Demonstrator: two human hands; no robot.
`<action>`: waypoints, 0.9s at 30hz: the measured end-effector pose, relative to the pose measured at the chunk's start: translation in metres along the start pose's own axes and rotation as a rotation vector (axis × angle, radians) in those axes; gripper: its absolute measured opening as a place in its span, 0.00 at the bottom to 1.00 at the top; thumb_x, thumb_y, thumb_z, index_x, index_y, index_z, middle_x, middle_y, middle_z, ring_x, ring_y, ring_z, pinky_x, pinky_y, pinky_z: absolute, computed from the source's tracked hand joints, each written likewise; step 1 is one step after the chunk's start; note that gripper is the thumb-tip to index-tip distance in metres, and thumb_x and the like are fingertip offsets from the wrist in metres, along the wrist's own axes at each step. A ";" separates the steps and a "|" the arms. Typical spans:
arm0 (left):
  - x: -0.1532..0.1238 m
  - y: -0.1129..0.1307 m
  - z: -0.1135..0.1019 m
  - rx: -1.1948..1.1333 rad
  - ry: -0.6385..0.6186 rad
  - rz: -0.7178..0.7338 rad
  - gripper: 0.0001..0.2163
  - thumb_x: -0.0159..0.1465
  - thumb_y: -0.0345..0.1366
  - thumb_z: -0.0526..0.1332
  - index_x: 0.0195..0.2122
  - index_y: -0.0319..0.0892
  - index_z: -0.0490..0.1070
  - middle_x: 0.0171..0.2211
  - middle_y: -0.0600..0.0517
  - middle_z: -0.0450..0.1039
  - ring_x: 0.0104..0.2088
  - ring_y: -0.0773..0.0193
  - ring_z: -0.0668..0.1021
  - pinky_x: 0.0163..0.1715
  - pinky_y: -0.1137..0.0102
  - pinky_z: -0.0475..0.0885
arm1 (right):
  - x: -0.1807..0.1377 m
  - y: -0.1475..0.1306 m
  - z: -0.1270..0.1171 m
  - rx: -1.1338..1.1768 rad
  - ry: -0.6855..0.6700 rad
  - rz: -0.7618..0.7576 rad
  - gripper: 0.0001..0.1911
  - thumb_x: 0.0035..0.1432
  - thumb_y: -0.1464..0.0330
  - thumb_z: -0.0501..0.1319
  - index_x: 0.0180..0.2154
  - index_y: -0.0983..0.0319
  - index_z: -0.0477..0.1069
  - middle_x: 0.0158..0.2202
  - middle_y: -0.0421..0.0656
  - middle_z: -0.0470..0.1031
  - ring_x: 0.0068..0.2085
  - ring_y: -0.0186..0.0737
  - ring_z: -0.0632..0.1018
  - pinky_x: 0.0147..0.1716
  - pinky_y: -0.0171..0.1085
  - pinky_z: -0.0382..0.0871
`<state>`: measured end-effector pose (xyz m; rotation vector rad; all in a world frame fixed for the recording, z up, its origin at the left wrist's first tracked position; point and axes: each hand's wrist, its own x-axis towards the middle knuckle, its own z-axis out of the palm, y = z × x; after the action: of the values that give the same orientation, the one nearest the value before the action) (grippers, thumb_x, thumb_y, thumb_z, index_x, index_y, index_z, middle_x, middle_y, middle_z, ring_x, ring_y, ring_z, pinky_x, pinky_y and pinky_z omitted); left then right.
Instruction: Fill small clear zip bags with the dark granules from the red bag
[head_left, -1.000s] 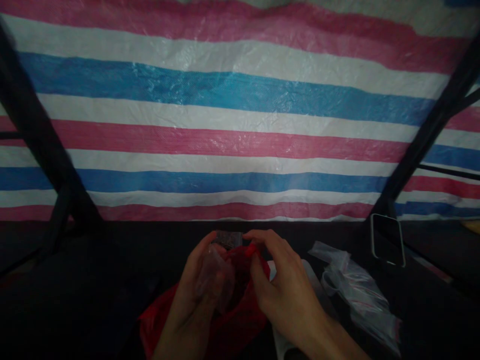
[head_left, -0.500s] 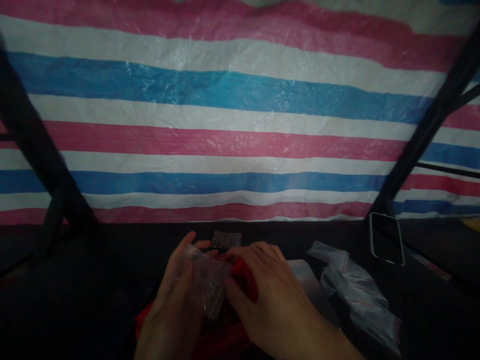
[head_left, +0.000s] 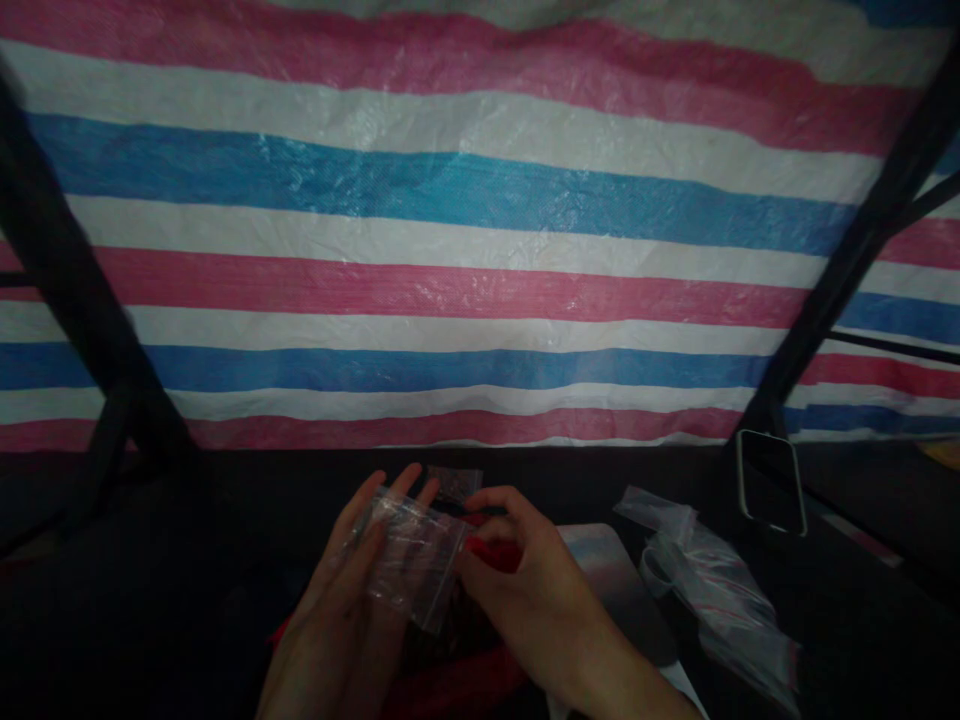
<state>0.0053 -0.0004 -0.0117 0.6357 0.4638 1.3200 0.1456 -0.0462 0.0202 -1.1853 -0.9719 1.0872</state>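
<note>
A: Where do we find the clear bag point(head_left: 416, 560)?

B: We see it low in the middle, lying over the left hand point(head_left: 337, 600). That hand's fingers are long and parted behind the plastic, while its thumb seems to press from the near side.

A: Why hold it so?

B: We'd judge that parted fingers back the limp film and keep it flat, its face turned up to us.

A: And the right hand point(head_left: 555, 610)?

B: We find it curled, thumb and fingertips at the bag's right edge, beside a fold of the red bag point(head_left: 501, 553). We cannot tell which of the 2 it pinches, if either.

A: What lies around them?

B: We see a small packet point(head_left: 459, 482) beyond the fingers, a silvery flat object point(head_left: 611, 570) partly behind the right forearm, and a pile of clear bags point(head_left: 727, 595) near it, perhaps put there for easy reach. The phone point(head_left: 771, 483) lies farther out, likely to be out of the way.

A: What escapes us?

B: We lose most of the red bag under the hands and in shadow; its contents are too dark to name, and both forearms are cut off below.
</note>
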 end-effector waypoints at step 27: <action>0.014 0.016 -0.026 -0.120 0.108 -0.022 0.29 0.61 0.35 0.64 0.65 0.55 0.69 0.66 0.48 0.75 0.70 0.49 0.71 0.65 0.53 0.73 | 0.020 -0.031 -0.198 -1.469 0.684 0.119 0.24 0.61 0.72 0.57 0.57 0.63 0.78 0.57 0.60 0.78 0.61 0.71 0.74 0.58 0.63 0.64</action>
<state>-0.0208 0.0197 -0.0198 0.4600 0.4743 1.3547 0.3452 -0.0700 0.0255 -2.5576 -1.0953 -0.2178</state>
